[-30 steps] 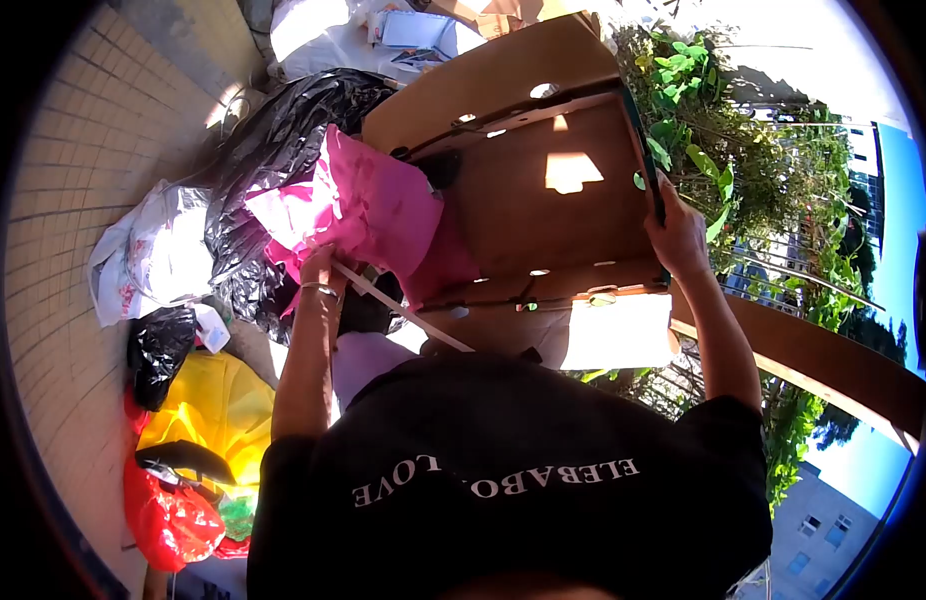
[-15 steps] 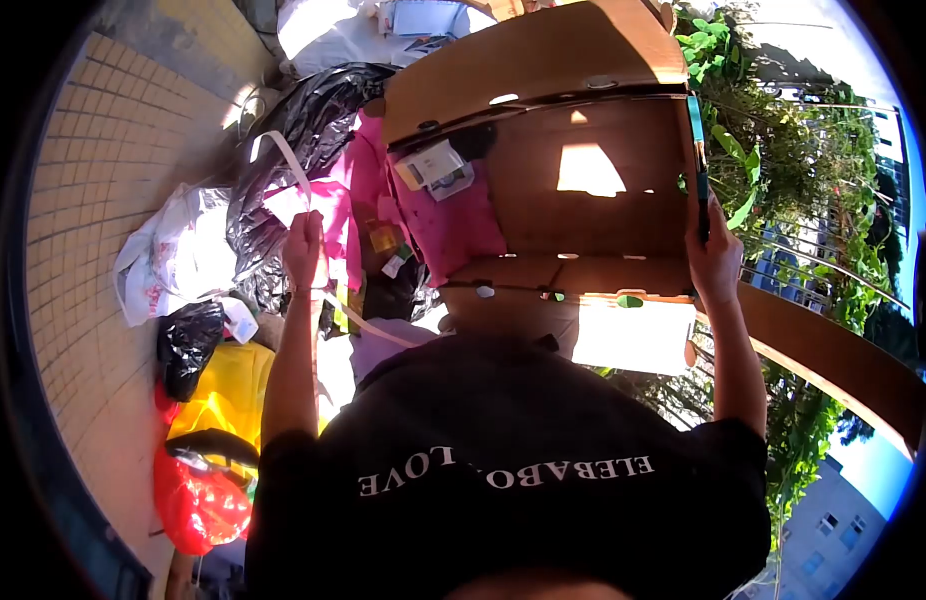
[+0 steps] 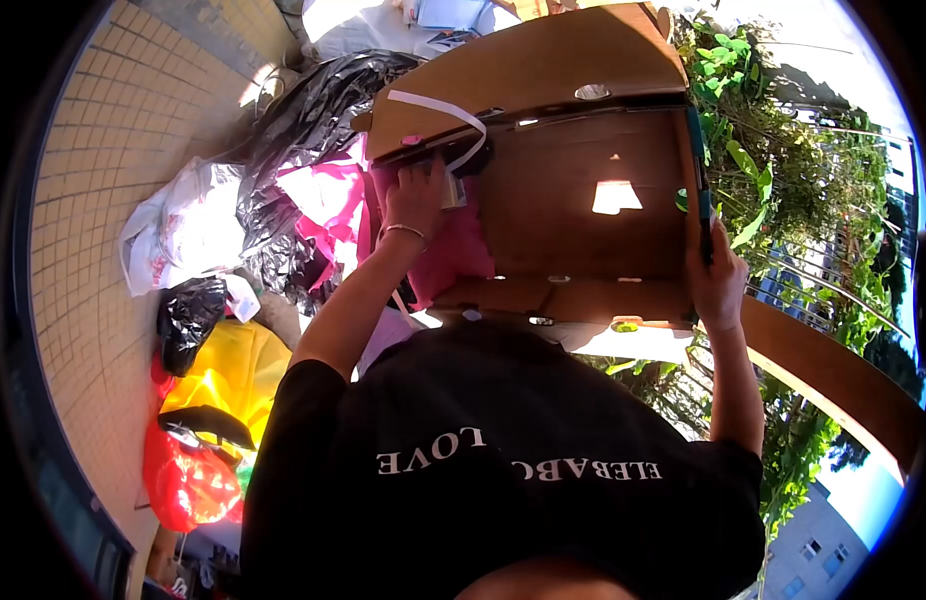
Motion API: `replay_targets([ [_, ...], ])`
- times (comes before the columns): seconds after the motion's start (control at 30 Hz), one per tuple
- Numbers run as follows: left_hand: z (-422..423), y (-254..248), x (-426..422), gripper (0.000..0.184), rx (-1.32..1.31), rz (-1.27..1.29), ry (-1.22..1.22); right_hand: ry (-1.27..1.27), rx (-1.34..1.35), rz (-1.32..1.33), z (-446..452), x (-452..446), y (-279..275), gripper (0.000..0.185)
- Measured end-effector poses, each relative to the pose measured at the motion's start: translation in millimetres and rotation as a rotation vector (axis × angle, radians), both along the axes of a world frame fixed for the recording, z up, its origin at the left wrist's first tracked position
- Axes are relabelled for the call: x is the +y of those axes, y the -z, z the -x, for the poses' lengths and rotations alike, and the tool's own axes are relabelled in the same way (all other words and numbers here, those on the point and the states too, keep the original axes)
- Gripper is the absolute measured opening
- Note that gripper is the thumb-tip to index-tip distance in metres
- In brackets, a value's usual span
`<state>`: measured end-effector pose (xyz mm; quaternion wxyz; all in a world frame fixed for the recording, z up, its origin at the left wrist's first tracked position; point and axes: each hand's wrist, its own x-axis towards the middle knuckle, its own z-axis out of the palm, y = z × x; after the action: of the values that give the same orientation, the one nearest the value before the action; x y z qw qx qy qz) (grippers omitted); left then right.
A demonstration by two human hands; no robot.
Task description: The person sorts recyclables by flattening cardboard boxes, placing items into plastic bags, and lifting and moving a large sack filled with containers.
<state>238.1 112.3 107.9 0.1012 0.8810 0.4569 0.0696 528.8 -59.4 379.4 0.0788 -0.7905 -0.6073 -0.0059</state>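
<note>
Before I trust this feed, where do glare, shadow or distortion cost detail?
Head view: fisheye distortion bows the tiled wall, and the corners go black. Head view: sun glare washes out part of the white plastic bag. Head view: a hard bright patch breaks the shade inside the cardboard box; the left hand's fingertips are hard to make out.

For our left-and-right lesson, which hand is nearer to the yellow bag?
Left. The left hand is at the left end of the cardboard box, up and right of the yellow bag; the right hand holds the box's right edge.
</note>
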Motion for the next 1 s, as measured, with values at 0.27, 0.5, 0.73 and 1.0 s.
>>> replay_targets([
  [0.27,10.6,-29.8,-0.6,0.08,0.049,0.475,-0.074,0.081,-0.004,0.085,21.5,12.9,-7.9,0.053],
  [0.5,63.9,-61.5,-0.5,0.087,-0.399,0.62,-0.193,0.129,-0.049,0.119,11.5,13.8,6.4,0.055],
  [0.73,149.4,30.9,12.1,0.09,-0.78,0.547,-0.53,0.158,-0.09,0.159,3.7,15.4,12.8,0.048],
  [1.0,132.7,56.6,14.0,0.062,-0.214,0.195,-0.663,0.104,-0.143,0.147,8.7,17.4,11.5,0.036],
])
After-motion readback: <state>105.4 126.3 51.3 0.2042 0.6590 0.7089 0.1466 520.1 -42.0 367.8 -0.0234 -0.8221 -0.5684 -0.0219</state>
